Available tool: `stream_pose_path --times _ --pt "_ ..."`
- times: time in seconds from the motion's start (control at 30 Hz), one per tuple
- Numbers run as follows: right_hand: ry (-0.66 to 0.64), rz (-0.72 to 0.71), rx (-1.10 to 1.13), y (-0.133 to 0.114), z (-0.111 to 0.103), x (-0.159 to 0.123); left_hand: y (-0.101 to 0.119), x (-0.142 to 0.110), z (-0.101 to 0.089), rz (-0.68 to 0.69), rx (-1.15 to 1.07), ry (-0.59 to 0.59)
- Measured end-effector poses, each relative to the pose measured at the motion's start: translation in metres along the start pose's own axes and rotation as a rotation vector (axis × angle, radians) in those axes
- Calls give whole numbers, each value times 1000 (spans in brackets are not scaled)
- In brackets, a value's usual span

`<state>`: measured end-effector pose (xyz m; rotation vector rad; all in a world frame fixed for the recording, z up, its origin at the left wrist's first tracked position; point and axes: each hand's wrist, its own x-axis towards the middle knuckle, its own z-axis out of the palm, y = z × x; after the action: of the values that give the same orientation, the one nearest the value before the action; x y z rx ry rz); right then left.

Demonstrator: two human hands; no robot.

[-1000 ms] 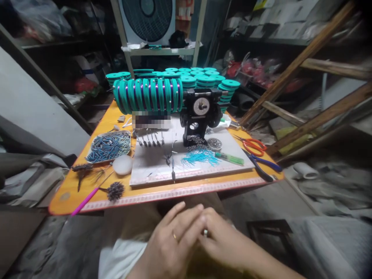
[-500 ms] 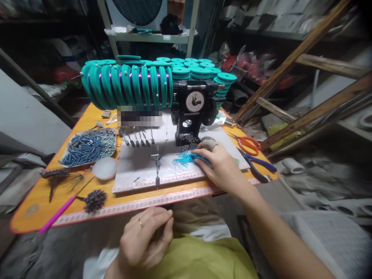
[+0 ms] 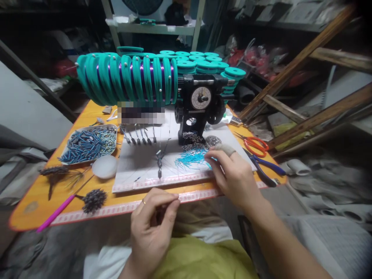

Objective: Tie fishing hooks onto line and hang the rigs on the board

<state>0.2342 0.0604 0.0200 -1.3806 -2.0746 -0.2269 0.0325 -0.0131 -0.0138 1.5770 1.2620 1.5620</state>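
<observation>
My right hand [image 3: 232, 176] reaches over the white board [image 3: 139, 170] and its curled fingertips pinch at a heap of thin turquoise pieces [image 3: 190, 158]; one finger wears a pale wrap. My left hand [image 3: 152, 226] stays low by the orange table's front edge [image 3: 116, 207], thumb and fingers pinched together on something too small to make out. Behind the heap stands a black winding machine with a round dial [image 3: 200, 99], and a row of teal spools wound with purple wire [image 3: 128, 79] sits on its shaft.
A metal tray of blue tubes [image 3: 88, 141] sits at the left, with a white dome [image 3: 104, 166], dark bristly bundles [image 3: 93, 199] and a pink rod [image 3: 55, 213]. Orange-handled scissors [image 3: 255, 145] and blue-handled pliers [image 3: 266, 166] lie at the right. Stacked teal reels [image 3: 209, 64] stand behind.
My right hand left my lap and went to the turquoise heap, where it now pinches with curled fingers. My left hand stayed near the table edge, pinched. The view tilted nearer the table.
</observation>
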Motion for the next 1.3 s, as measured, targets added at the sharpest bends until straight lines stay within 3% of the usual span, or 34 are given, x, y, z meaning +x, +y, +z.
stream_pose_path --times 0.17,0.33,0.5,0.57,0.67,0.83,0.97,1.13,1.2,1.3 --pt "6 -131 169 -37 -11 -24 3 2 7 -231 -99 35" --pt "19 -151 226 -63 -5 -37 6 -2 2 -233 -105 39" --pt "0 -133 286 -70 -2 -37 8 -9 -5 -294 -119 41" --pt "-36 -53 374 -70 -1 -38 9 -11 -9 -366 -173 64" --pt "-135 189 610 -71 3 -43 10 -12 -14 -438 -271 110" --pt "-478 615 1168 -84 9 -46 13 -12 -15 -514 -386 117" --pt "-523 721 1345 -94 12 -44 13 -12 -12 -517 -401 114" --pt "-410 590 1152 -84 12 -46 8 -14 -12 -546 -346 143" --pt "-273 525 926 -63 9 -45 4 -16 -13 -550 -312 154" --pt "-58 474 406 -12 0 -39 0 -17 -13 -522 -290 179"
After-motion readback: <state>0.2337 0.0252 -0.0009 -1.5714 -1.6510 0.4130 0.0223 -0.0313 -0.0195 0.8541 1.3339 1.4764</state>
